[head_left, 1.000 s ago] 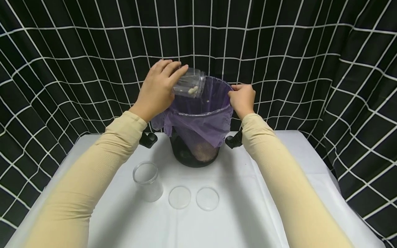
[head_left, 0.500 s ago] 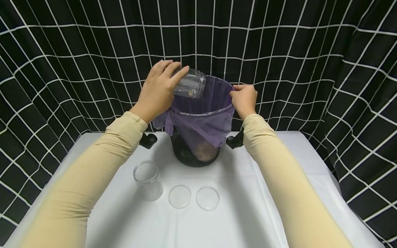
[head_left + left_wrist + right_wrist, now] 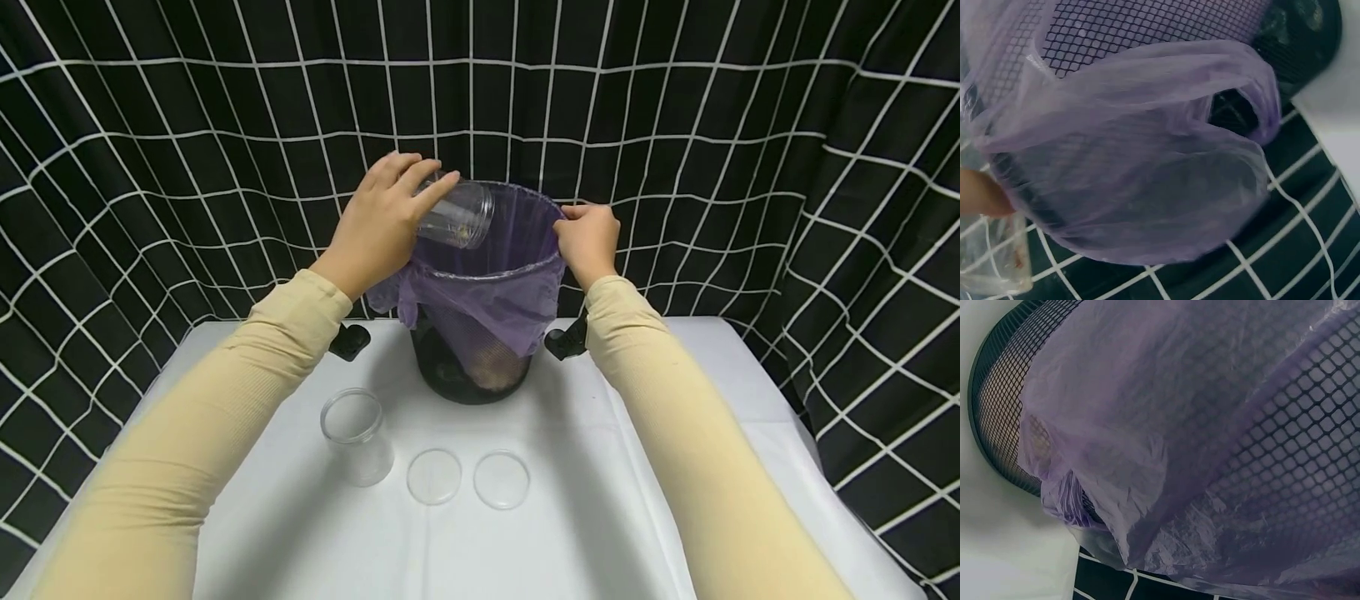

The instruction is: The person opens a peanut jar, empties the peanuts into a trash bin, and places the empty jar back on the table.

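My left hand (image 3: 382,221) grips a clear plastic jar (image 3: 456,215) from above, tipped on its side with its mouth to the right over the bin's opening. A small pale bit of residue lies near the jar's mouth. Below it stands a black mesh trash bin (image 3: 435,367), lined with a purple trash bag (image 3: 487,304) folded over the rim. At the rim's right side my right hand (image 3: 591,242) pinches the edge of the bag. In the left wrist view, a fingertip (image 3: 985,194) shows beside the jar (image 3: 997,256). The right wrist view shows only bag (image 3: 1122,425) and mesh.
A second clear jar (image 3: 358,442) stands upright and uncapped on the white tablecloth (image 3: 570,542). Two round clear lids, a left lid (image 3: 434,477) and a right lid (image 3: 502,480), lie flat beside it. A black curtain (image 3: 517,100) with white grid lines encloses the table.
Whitish pieces seen in the jar a second ago have left it, apart from a small bit. The jar now tips slightly further mouth-down. My right hand stays at the rim.
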`<act>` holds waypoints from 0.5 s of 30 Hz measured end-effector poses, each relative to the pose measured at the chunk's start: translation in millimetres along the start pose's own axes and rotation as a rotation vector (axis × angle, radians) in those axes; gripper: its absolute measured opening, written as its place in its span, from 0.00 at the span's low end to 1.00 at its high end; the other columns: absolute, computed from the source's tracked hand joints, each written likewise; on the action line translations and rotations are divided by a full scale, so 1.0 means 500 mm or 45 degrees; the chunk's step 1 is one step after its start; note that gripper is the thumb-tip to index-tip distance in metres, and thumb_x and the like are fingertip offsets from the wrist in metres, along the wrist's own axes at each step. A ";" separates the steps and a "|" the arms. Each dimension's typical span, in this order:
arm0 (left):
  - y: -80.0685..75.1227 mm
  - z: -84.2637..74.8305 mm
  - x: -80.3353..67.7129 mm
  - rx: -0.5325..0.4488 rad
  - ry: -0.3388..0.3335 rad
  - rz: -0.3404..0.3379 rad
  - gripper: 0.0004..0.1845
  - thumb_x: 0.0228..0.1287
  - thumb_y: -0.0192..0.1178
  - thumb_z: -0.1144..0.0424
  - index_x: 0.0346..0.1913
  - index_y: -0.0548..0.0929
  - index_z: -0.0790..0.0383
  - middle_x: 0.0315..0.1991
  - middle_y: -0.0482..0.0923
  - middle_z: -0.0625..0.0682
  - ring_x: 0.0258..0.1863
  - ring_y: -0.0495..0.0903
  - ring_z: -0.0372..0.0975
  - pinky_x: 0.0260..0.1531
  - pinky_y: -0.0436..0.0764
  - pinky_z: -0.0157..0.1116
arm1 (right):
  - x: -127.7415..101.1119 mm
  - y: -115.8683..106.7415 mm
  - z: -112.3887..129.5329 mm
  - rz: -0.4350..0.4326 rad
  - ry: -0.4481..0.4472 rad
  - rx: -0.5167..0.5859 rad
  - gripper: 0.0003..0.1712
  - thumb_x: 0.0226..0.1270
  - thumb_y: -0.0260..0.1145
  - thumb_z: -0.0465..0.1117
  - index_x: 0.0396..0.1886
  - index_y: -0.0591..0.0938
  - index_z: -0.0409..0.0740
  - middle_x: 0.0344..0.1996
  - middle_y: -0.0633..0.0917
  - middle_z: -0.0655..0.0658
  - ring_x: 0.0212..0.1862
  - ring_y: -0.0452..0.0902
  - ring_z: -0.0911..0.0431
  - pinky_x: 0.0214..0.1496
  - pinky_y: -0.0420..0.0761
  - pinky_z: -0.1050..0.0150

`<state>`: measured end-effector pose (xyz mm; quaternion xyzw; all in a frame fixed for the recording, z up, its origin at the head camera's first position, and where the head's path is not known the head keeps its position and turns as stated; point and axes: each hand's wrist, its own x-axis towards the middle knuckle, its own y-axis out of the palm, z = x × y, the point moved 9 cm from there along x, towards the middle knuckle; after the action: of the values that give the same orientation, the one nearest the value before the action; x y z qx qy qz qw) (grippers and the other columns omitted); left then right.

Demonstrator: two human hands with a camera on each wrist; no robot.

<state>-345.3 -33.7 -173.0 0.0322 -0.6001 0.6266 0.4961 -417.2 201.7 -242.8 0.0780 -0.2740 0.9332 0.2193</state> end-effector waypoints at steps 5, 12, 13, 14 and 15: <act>0.000 -0.002 -0.003 0.005 -0.013 0.011 0.30 0.65 0.52 0.77 0.69 0.73 0.55 0.67 0.73 0.59 0.68 0.68 0.52 0.76 0.60 0.45 | -0.001 0.002 0.001 0.010 -0.007 -0.001 0.21 0.62 0.60 0.31 0.54 0.84 0.35 0.53 0.86 0.36 0.62 0.78 0.46 0.62 0.79 0.55; -0.017 -0.009 0.003 0.002 -0.011 -0.026 0.29 0.66 0.53 0.76 0.69 0.74 0.54 0.67 0.73 0.59 0.68 0.68 0.52 0.76 0.61 0.45 | -0.001 -0.001 0.001 0.002 -0.002 0.013 0.20 0.63 0.60 0.31 0.55 0.84 0.35 0.53 0.86 0.36 0.62 0.77 0.45 0.63 0.79 0.55; -0.019 -0.010 0.002 0.006 -0.013 -0.027 0.29 0.65 0.53 0.76 0.69 0.74 0.54 0.67 0.73 0.59 0.68 0.68 0.52 0.76 0.61 0.45 | -0.001 -0.001 0.001 0.002 -0.002 0.015 0.20 0.63 0.60 0.31 0.55 0.84 0.35 0.53 0.86 0.36 0.62 0.77 0.46 0.62 0.79 0.55; -0.019 -0.011 0.001 0.011 -0.013 -0.024 0.30 0.65 0.54 0.75 0.69 0.73 0.54 0.67 0.73 0.58 0.68 0.68 0.52 0.76 0.61 0.46 | -0.001 -0.002 0.000 0.000 -0.002 0.017 0.20 0.63 0.60 0.31 0.55 0.84 0.35 0.53 0.85 0.36 0.62 0.78 0.46 0.62 0.79 0.55; -0.020 -0.012 -0.002 0.018 -0.009 -0.018 0.31 0.64 0.55 0.75 0.69 0.73 0.54 0.67 0.73 0.58 0.69 0.68 0.52 0.76 0.61 0.45 | -0.002 -0.002 0.000 0.000 0.000 0.016 0.20 0.63 0.60 0.31 0.55 0.84 0.35 0.53 0.86 0.36 0.62 0.78 0.46 0.62 0.79 0.55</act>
<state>-334.9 -31.6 -168.2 0.0419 -0.5972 0.6272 0.4982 -416.0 202.0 -242.6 0.0793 -0.2681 0.9349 0.2186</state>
